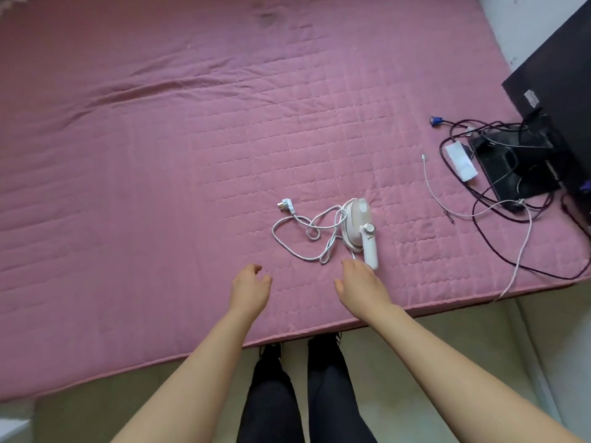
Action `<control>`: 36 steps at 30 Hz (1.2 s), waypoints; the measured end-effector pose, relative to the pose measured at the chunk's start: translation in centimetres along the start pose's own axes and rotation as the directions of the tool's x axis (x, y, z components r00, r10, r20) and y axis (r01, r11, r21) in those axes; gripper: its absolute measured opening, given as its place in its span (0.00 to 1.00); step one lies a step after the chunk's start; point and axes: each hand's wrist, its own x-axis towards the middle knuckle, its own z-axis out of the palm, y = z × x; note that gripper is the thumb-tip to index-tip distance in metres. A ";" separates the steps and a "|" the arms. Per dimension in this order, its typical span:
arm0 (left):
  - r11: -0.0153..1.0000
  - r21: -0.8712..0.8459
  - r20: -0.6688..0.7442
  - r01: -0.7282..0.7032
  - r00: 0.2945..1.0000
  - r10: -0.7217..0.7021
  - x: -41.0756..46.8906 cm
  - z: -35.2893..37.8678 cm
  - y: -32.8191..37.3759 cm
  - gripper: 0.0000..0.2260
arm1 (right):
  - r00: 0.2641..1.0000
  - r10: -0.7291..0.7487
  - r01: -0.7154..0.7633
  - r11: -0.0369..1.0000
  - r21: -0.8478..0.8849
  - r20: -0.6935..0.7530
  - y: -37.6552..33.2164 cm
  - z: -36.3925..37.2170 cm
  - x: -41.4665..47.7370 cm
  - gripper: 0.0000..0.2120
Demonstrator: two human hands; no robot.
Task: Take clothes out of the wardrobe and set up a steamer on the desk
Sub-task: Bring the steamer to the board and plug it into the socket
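Head view: reaching for the steamer (358, 228) on the bed (160, 155)

I see it lying on the pink cover, cord (307, 231) loose beside it. Right hand (361, 282), relaxed and empty, is just beside its handle, probably to lift it; left hand (249, 286) hovers loosely curled, holding nothing.

Pink quilted mattress (160, 155), black monitor (563, 68) on its right edge, tangled dark cables (508, 204), white adapter (460, 161), blue plug (435, 121)

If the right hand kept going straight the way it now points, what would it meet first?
Probably the coiled white power cord of the small white-and-pink handheld steamer. The right hand aims up and slightly left, and the steamer's handle lies just right of that line. Depth is unclear.
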 end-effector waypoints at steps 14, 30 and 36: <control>0.857 -0.363 0.034 0.365 0.924 -0.380 16.3 10.8 0.7 0.35 | 0.955 0.259 -0.295 0.811 0.505 0.143 4.2 7.5 19.5 0.22; 0.809 -0.442 0.025 0.387 0.907 -0.420 24.8 17.7 5.4 0.47 | 0.963 0.270 -0.265 0.927 0.266 0.017 5.3 13.6 24.2 0.21; 0.941 -0.228 -0.114 0.249 0.953 -0.280 24.6 20.4 6.7 0.27 | 0.958 0.285 -0.271 0.923 0.273 -0.011 5.0 14.5 23.8 0.14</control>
